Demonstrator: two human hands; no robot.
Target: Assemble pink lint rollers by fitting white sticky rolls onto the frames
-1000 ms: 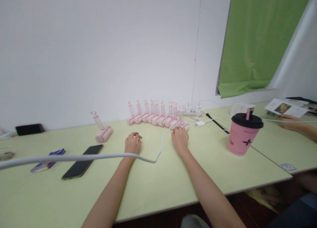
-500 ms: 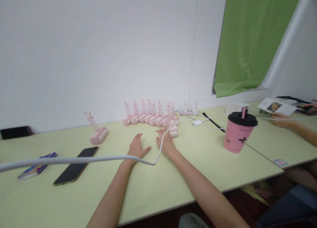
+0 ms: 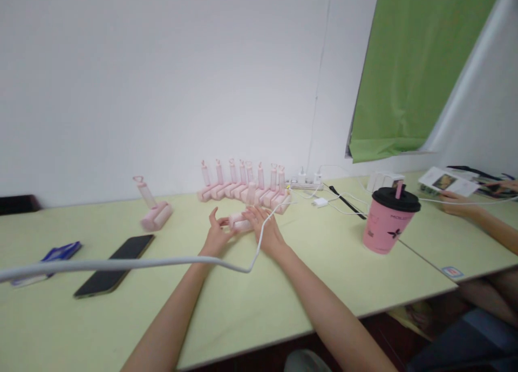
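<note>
A pink double-cylinder piece with an upright tube [image 3: 239, 222] lies on the table in front of me, partly covered by my fingers. My right hand [image 3: 266, 229] is closed over its right side, fingers on top. At its left end, my left hand [image 3: 217, 235] grips with the thumb and a finger, while the index finger sticks up. Just behind, against the wall, stands a curved row of similar pink pieces [image 3: 230, 190] with clear tubes and small loops on top. Another such pink piece [image 3: 157, 215] stands alone to the left.
A black phone [image 3: 117, 264] and a blue-and-white packet [image 3: 60, 252] lie left. On the right are a pink cup [image 3: 388, 221] with black lid, a white charger [image 3: 319, 202], cables and a power strip [image 3: 305, 185]. A white cable [image 3: 162, 262] crosses my view. Another person's hand [image 3: 453, 203] holds a printed card [image 3: 447, 181].
Both hands have come together on a pink double-cylinder piece, now in front of the row's middle. Before, the left hand was spread empty and the right was beside the piece at the row's right end.
</note>
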